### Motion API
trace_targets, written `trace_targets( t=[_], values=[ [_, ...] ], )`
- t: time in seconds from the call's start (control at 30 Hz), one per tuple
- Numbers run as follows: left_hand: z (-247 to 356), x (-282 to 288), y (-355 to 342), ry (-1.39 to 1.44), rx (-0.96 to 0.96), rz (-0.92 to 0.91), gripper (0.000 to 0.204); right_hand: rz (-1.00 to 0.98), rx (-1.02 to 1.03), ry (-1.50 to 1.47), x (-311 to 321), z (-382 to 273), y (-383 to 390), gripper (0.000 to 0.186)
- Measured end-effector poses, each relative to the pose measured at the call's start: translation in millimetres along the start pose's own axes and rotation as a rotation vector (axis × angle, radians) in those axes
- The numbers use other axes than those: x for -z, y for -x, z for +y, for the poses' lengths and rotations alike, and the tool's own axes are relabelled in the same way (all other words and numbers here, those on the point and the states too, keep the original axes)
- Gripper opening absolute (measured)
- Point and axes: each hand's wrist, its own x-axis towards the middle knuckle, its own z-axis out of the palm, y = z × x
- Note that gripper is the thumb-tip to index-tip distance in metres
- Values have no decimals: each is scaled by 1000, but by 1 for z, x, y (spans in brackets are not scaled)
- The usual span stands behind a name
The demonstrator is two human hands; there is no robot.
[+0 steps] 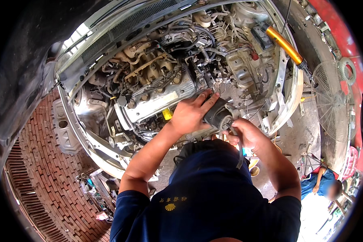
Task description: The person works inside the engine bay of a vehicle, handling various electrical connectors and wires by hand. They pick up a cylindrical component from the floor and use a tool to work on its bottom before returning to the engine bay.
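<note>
Over the open engine bay [157,76], both hands' fingers clamp a dark cylindrical part [218,115]: left hand [189,113], right hand [246,135]; a slip could drop it among hoses.

A dark, rounded motor-like part [220,115] with a pale round end sits tilted above the engine bay's front edge.

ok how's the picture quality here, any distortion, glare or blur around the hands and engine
Head view: strong fisheye bending, the brick floor and car body edge curve toward a black rim. Daylight is hard, with glare on the silver engine cover and deep shade under the raised hood. The left hand, right hand and dark cylindrical part are sharp; a person at lower right is blurred.
</note>
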Motion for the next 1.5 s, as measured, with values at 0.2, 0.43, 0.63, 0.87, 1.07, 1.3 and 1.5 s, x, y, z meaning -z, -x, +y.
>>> trace_targets(
  t=[0.2,0.43,0.63,0.87,1.07,1.3,1.5],
  values=[
    [1,-1,-4,-43,-90,-5,91,-11,3,-49,-9,-3,8,63],
    [5,-7,4,7,-114,-127,93,214,7,117,1,9,-1,72],
    [7,-7,10,48,-93,-190,100,249,-7,156,-8,6,0,49],
    [-8,-12,37,122,165,270,102,291,173,-2,-8,0,-7,47],
    [-7,-53,109,1100,917,496,23,299,299,47,-10,-18,-10,51],
    [56,-42,163,1401,796,-244,29,268,320,90,-10,-25,-25,62],
    [23,-48,192,1338,769,-132,26,311,362,14,-13,-26,-35,50]
  ],
)
